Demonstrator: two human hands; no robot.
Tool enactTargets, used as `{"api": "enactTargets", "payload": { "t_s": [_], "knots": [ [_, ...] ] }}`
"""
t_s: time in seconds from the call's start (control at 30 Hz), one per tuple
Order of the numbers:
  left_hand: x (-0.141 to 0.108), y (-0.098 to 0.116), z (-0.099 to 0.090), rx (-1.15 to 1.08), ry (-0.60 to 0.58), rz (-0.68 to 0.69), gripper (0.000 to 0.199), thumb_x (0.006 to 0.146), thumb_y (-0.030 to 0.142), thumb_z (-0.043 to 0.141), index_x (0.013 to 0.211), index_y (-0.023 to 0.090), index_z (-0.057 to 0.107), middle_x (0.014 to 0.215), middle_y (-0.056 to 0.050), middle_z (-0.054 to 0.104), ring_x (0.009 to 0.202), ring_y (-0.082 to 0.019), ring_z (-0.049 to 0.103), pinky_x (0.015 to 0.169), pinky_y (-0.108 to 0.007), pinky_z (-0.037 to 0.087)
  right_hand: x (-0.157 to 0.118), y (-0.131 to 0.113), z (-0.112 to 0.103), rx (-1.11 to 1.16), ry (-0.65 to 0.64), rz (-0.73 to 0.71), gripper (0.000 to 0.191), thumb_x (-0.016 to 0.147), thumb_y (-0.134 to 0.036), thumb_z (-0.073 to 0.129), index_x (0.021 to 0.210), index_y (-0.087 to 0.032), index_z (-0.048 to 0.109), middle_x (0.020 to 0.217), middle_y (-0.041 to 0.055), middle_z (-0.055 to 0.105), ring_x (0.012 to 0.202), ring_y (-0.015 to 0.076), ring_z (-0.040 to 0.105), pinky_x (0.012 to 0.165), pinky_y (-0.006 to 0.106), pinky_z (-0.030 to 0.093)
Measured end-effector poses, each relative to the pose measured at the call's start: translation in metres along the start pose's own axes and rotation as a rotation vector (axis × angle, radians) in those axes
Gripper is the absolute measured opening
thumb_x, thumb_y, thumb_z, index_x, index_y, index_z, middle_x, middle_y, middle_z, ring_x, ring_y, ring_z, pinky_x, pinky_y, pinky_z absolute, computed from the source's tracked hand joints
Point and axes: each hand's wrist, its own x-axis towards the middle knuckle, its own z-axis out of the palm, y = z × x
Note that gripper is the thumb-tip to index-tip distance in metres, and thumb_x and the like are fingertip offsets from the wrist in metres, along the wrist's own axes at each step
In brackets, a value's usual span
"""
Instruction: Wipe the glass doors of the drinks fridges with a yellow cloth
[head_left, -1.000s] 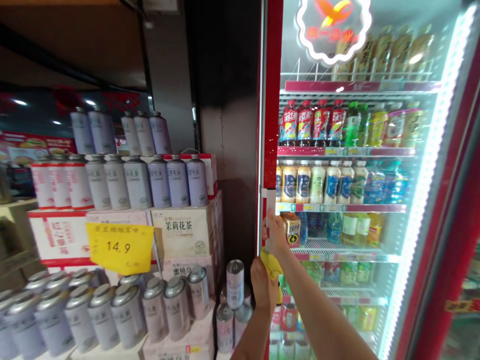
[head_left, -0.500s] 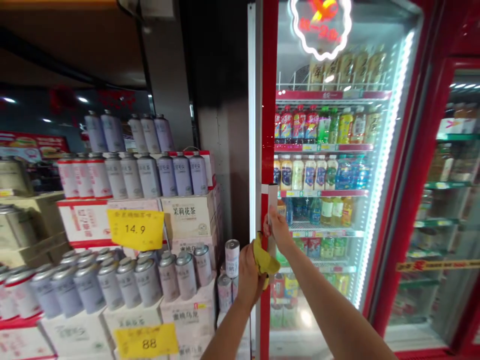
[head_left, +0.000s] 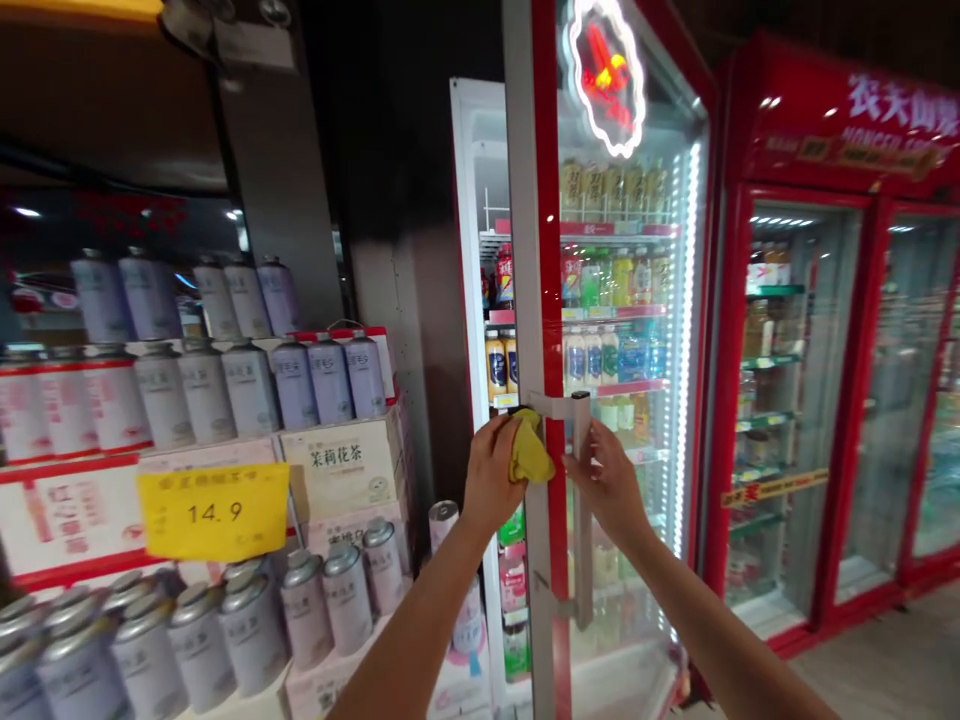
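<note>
A glass fridge door with a red and grey frame stands partly open before me. My left hand is closed on a yellow cloth, which lies against the grey edge of the door. On the other side, my right hand curls its fingers round the upper part of the door's grey vertical handle. Behind the glass and through the gap, bottled drinks stand on shelves. A lit neon sign hangs on the upper glass.
Stacked drink cartons and rows of cans fill the left side, with a yellow price sign. A dark pillar rises beside the fridge. Another red fridge stands on the right, beyond the floor.
The door has swung from closed or nearly closed to partly open. My left hand with the cloth has moved up along the door edge. My view has shifted to the right.
</note>
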Motion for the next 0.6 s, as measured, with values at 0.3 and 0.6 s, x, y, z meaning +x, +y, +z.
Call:
{"api": "enactTargets", "payload": {
  "t_s": [0.3,0.6],
  "knots": [
    [-0.006,0.002,0.026,-0.206,-0.073,0.453,0.091,0.092,0.045,0.055,0.162,0.011,0.008,0.162,-0.028,0.027,0.153,-0.042,0.027,0.119,-0.059,0.035,0.024,-0.037,-0.027,-0.710,0.090,-0.548,0.058,0.102,-0.019,0.042,0.158,-0.033,0.039,0.152,0.0115,0.051,0.139,0.0272,0.051,0.114,0.049,0.049],
    [0.086,0.032,-0.007,-0.221,0.287,0.543,0.067,0.096,0.031,0.053,0.158,0.027,0.028,0.158,-0.017,0.043,0.150,-0.034,0.038,0.121,-0.059,0.031,0.012,-0.047,-0.052,-0.864,0.120,-0.552,0.057,0.101,-0.019,0.044,0.156,-0.033,0.041,0.150,0.0111,0.055,0.136,0.0275,0.056,0.108,0.048,0.054]
  ]
}}
